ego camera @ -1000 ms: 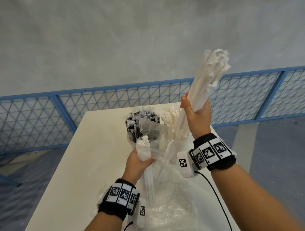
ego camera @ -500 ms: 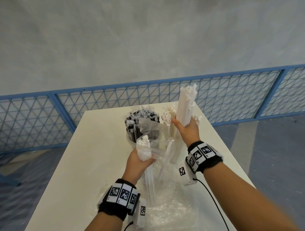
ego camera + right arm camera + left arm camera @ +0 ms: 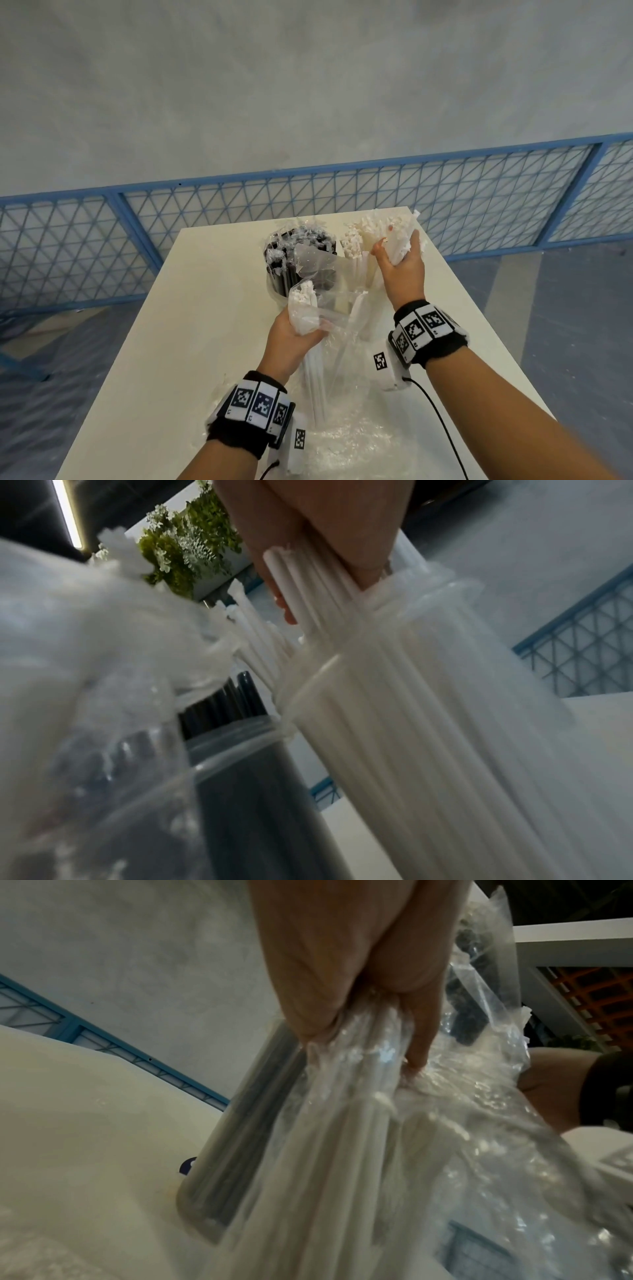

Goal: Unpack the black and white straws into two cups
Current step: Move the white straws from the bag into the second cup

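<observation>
Two clear cups stand side by side at the far end of the white table (image 3: pixel 191 308). The left cup (image 3: pixel 274 291) (image 3: pixel 222 1150) (image 3: pixel 246 777) holds black straws (image 3: pixel 291 250). The right cup (image 3: pixel 394 723) holds white straws (image 3: pixel 356 236). My right hand (image 3: pixel 400 260) (image 3: pixel 329 534) grips a bunch of white straws (image 3: pixel 399 236) (image 3: pixel 308 588) whose lower ends stand inside the right cup. My left hand (image 3: pixel 294 339) (image 3: pixel 342 961) grips a clear plastic bag (image 3: pixel 329 308) (image 3: pixel 428 1123) with more white straws (image 3: pixel 303 308) (image 3: pixel 308 1150) inside, just in front of the cups.
Crumpled clear plastic wrap (image 3: pixel 349 445) lies on the table's near end between my forearms. A blue mesh fence (image 3: pixel 445 198) runs behind the table, with a grey wall beyond. The table's left side is bare.
My right hand has come down from high above the table, lowering its bunch of white straws into the right cup. The left hand has stayed put with the bag.
</observation>
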Demonstrator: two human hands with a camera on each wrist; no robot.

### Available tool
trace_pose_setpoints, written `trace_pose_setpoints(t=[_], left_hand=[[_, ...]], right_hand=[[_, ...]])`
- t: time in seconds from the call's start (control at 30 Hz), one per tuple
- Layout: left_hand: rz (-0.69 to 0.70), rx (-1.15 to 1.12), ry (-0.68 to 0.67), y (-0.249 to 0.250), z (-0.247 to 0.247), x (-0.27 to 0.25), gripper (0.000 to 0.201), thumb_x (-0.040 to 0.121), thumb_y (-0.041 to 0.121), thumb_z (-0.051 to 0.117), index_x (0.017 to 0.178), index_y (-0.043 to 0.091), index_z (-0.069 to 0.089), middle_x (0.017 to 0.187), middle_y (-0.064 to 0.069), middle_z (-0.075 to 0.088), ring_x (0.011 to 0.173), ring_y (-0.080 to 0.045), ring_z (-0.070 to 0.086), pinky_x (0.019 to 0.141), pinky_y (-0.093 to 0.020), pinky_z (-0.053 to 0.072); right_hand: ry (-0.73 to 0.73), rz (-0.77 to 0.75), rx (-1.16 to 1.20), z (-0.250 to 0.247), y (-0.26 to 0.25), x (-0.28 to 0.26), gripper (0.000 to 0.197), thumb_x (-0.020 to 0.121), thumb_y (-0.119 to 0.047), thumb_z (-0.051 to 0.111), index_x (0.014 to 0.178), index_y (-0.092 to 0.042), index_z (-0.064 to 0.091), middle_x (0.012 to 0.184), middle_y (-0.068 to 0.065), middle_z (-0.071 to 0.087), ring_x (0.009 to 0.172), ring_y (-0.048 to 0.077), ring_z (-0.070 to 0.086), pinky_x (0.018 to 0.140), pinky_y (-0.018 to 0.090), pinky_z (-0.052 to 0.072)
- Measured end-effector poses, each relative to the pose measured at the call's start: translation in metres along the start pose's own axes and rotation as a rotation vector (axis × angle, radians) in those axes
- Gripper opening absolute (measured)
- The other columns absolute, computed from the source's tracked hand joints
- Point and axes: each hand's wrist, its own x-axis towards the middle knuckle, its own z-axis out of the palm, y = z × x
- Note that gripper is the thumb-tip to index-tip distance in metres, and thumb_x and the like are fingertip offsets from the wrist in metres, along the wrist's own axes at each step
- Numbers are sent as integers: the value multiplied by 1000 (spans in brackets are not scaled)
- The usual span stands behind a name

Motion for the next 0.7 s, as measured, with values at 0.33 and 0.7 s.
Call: trace_pose_setpoints(t=[0.33, 0.7], left_hand=[[-4, 13, 8, 0, 1, 0, 42, 69, 5, 80, 106, -3, 64, 100, -20, 70, 97, -33, 67, 74, -23, 55], [12, 42, 31, 6, 1, -4, 40, 67, 6, 82, 101, -6, 65, 91, -18, 72, 89, -30, 69, 78, -32, 55]], right_hand=[[-74, -357, -260, -1, -3, -1, 34, 92, -2, 48, 125, -7, 47, 124, 9, 50, 108, -6, 38, 97, 7, 32], [-193, -536, -284, 3, -13, -55, 23, 90, -27, 50, 106, -13, 58, 99, -8, 51, 84, -4, 45, 79, 7, 36]])
